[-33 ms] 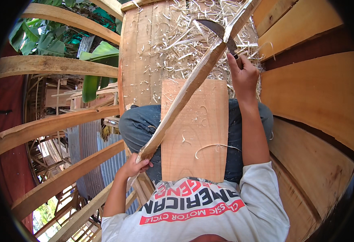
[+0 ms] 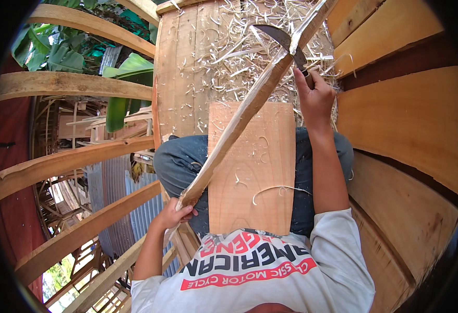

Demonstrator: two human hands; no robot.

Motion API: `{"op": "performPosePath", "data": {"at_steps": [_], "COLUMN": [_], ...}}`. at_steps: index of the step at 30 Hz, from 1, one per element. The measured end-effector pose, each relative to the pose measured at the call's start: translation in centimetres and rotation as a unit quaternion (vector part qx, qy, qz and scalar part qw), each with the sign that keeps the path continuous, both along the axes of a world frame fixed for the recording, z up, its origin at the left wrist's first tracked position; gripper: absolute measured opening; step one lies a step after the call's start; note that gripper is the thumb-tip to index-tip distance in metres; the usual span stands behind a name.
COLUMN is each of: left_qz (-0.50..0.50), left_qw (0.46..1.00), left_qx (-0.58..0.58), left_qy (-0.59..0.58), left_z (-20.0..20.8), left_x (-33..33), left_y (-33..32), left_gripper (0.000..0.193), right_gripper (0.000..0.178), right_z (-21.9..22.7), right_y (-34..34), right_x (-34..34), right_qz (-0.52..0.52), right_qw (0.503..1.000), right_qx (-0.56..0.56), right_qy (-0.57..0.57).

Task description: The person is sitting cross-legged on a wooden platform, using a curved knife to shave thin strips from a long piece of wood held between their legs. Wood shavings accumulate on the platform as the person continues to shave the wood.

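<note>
A long, partly shaved wooden pole [image 2: 238,123] slants from lower left to upper right across my lap. My left hand [image 2: 173,215] is closed round its lower end. In my right hand [image 2: 316,98] is the handle of a curved, sickle-like knife [image 2: 275,34]. Its dark blade lies across the upper part of the pole, with the tip pointing left. Pale, freshly cut wood shows where blade and pole meet. A flat rectangular board [image 2: 260,172] rests on my lap beneath the pole, bearing a few thin curled shavings.
Many wood shavings [image 2: 239,57] litter the plank floor [image 2: 179,68] ahead of me. Wide wooden boards [image 2: 406,115] form a wall close on my right. To the left runs a railing of wooden slats [image 2: 72,86], with corrugated metal sheets [image 2: 145,203] and green leaves [image 2: 64,57] beyond.
</note>
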State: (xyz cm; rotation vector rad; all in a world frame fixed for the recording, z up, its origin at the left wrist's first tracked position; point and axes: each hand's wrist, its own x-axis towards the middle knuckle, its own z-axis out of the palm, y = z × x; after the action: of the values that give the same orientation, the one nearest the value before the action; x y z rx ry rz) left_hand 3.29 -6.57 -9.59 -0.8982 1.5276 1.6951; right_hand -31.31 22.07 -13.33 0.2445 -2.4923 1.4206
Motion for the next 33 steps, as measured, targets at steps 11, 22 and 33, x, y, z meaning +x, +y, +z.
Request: {"op": "performPosePath", "data": {"at_steps": [11,22,33], "left_qz": [-0.055,-0.052,-0.024], "left_qw": [0.998,0.999,1.0], "left_qx": [-0.034,-0.007,0.002], "left_qy": [0.003,-0.003,0.004], "left_z": [-0.6,-0.6,-0.7], "left_x": [0.6,0.6,0.6], "left_y": [-0.6,-1.0,-0.9], "left_gripper": [0.031,0.032,0.035], "right_gripper": [0.05,0.048,0.038], "right_z": [-0.8,1.4,1.8], "right_y": [0.4,2.5,1.9], "right_x": [-0.6,-0.2,1.4], "right_qz": [0.028,0.208,0.287], "right_qw": [0.981,0.866,0.889], "right_qx": [-0.126,-0.235,-0.132], "right_qy": [-0.145,-0.39,-0.333]}}
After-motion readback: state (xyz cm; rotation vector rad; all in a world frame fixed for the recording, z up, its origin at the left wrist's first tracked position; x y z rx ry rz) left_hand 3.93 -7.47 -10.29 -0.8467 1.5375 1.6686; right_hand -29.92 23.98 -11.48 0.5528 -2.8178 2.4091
